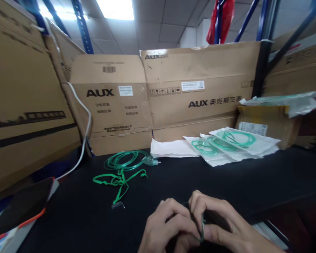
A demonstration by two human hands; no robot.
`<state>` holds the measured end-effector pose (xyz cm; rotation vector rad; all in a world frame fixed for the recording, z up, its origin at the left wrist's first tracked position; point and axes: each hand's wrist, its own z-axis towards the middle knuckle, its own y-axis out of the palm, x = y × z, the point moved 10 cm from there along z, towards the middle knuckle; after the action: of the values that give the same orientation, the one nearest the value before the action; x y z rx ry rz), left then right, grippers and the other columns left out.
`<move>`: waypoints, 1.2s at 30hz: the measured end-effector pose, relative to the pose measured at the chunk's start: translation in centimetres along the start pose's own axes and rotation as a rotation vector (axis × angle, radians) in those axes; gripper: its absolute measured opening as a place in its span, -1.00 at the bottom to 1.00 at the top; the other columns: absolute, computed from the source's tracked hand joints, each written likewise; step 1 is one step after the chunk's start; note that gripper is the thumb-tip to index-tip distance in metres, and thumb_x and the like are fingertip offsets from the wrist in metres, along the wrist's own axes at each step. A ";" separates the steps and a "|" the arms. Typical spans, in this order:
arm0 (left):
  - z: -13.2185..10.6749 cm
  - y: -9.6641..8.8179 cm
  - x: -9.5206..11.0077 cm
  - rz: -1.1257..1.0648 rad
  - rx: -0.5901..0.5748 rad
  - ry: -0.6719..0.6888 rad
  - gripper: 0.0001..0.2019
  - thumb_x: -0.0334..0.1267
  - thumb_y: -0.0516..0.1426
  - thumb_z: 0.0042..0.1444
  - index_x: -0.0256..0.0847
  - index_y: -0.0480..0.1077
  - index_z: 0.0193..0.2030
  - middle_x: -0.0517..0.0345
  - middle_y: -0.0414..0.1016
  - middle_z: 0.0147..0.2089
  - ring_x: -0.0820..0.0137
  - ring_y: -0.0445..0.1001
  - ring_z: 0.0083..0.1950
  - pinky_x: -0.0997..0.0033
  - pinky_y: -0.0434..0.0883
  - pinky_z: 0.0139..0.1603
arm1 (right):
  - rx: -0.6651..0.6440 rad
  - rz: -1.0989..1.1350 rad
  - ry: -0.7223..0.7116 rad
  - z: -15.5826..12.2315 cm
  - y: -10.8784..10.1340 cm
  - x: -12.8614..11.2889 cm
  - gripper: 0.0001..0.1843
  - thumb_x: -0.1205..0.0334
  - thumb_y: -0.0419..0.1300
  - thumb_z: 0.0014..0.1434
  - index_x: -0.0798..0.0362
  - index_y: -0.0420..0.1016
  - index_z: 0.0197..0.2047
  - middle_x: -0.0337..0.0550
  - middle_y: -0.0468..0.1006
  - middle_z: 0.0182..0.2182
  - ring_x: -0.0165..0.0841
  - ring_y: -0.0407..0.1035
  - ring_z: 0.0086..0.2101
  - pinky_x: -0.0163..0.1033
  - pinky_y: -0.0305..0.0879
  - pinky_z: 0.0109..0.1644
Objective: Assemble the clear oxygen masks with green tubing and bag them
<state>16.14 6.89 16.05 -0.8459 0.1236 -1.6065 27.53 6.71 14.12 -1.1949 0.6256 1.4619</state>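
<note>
My left hand (pixel 164 228) and my right hand (pixel 223 228) meet at the bottom centre above the black tabletop (pixel 226 179). Both have their fingers curled and pinched together around a small dark green-edged piece (pixel 201 225) that I cannot make out. Farther back on the left lies a coil of green tubing (pixel 126 161) with a clear connector (pixel 151 161). A loose green strap (pixel 116 181) trails from it toward me.
Sealed white packets (pixel 226 146) with green tubing inside lie at the back right beside flat white bags (pixel 171 148). AUX cardboard boxes (pixel 195 95) wall the back and left. A white cable (pixel 84 133) hangs at left. A dark phone-like slab (pixel 23 207) rests at bottom left.
</note>
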 end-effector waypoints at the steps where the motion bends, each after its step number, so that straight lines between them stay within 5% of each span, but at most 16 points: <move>1: -0.1 0.0 -0.1 0.003 0.007 -0.004 -0.88 -0.43 0.20 0.31 -0.10 0.45 -0.17 0.15 0.55 -0.20 0.38 0.53 -0.23 0.42 0.41 -0.19 | 0.028 -0.022 -0.001 0.0 -0.1 0.2 -0.67 -0.11 0.23 0.33 -0.04 0.42 -0.31 -0.23 0.44 -0.31 -0.25 0.39 -0.22 -0.19 0.33 -0.03; 4: -0.1 -0.3 -0.6 0.062 0.029 -0.038 -0.87 -0.45 0.19 0.30 -0.11 0.41 -0.16 0.15 0.58 -0.18 0.34 0.56 -0.17 0.38 0.43 -0.11 | 0.160 -0.149 -0.034 -0.2 -1.2 1.3 -0.81 0.00 0.19 0.37 -0.12 0.45 -0.06 -0.18 0.51 -0.17 -0.24 0.50 -0.15 -0.21 0.46 -0.05; 8: -0.1 -0.5 -1.7 0.195 0.040 -0.097 -0.80 -0.51 0.18 0.26 -0.07 0.41 -0.15 0.29 0.64 -0.17 0.38 0.60 -0.17 0.36 0.42 -0.02 | 0.307 -0.502 -0.226 -0.9 -2.6 0.5 -0.61 0.21 0.24 0.34 -0.23 0.38 0.20 -0.13 0.52 0.14 -0.22 0.51 0.10 -0.27 0.50 0.12; 16: 0.3 -0.8 -2.6 0.315 -0.114 -0.145 -0.76 -0.46 0.29 0.20 -0.02 0.53 -0.07 0.28 0.67 -0.05 0.36 0.64 -0.10 0.37 0.49 0.04 | 0.123 -0.824 -0.289 -0.4 -1.1 0.5 -0.44 0.22 0.21 0.37 -0.24 0.31 0.39 -0.01 0.45 0.29 -0.09 0.46 0.19 -0.16 0.51 0.19; 19: 0.1 -3.6 -3.5 0.433 -0.134 -0.221 -0.84 -0.34 0.18 0.34 0.01 0.54 -0.04 0.25 0.65 -0.01 0.32 0.63 -0.02 0.29 0.52 0.12 | 0.077 -0.883 -0.249 -0.1 -0.9 1.9 -0.36 0.22 0.09 0.42 -0.30 0.09 0.50 0.01 0.36 0.36 -0.03 0.37 0.27 0.02 0.50 0.21; 22: -0.7 -8.2 -5.2 0.605 -0.077 -0.296 -0.74 -0.24 0.02 0.44 0.01 0.55 -0.01 0.19 0.65 0.02 0.27 0.62 0.04 0.25 0.54 0.12 | 0.066 -0.973 -0.168 0.1 -1.6 3.3 -0.30 0.25 0.01 0.46 -0.31 -0.11 0.55 0.03 0.15 0.47 0.02 0.17 0.38 0.22 0.36 0.30; 26: -3.0 -13.2 -9.1 0.843 -0.097 -0.418 -0.63 -0.20 -0.07 0.43 -0.09 0.48 0.19 0.04 0.60 0.16 0.14 0.57 0.16 0.11 0.53 0.16 | -0.022 -1.059 -0.177 1.0 -1.5 2.6 -0.39 0.08 0.01 0.51 -0.29 -0.03 0.54 -0.02 0.02 0.52 0.07 -0.11 0.46 0.45 0.03 0.40; 28: -4.0 -14.5 -10.8 0.909 -0.130 -0.447 -0.55 -0.28 -0.09 0.39 -0.11 0.37 0.33 0.02 0.49 0.31 0.13 0.48 0.29 0.05 0.45 0.28 | -0.037 -1.081 -0.226 2.4 -1.1 0.9 -0.46 0.07 0.00 0.51 -0.20 0.11 0.50 0.01 0.07 0.50 0.04 -0.08 0.46 0.41 0.04 0.42; 31: -4.7 -15.0 -12.8 0.933 -0.205 -0.469 -0.45 -0.42 -0.11 0.32 -0.08 0.31 0.40 0.08 0.42 0.38 0.19 0.41 0.36 0.05 0.34 0.39 | -0.088 -1.136 -0.317 6.2 0.5 -1.8 -0.57 0.16 0.02 0.51 0.03 0.36 0.36 0.16 0.26 0.39 -0.02 0.19 0.35 0.18 0.32 0.34; 36: -4.6 -14.7 -14.3 0.913 -0.267 -0.476 -0.39 -0.47 -0.08 0.23 -0.07 0.34 0.39 0.13 0.41 0.40 0.21 0.37 0.40 0.12 0.35 0.38 | -0.375 -1.252 -0.356 14.2 6.3 -1.5 -0.74 0.27 0.15 0.44 0.13 0.53 0.13 0.06 0.60 -0.03 -0.16 0.56 -0.10 0.00 0.56 -0.01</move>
<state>1.18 21.50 14.05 -1.1364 0.3338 -0.5223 16.77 16.83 19.09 -1.1818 -0.6211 0.6441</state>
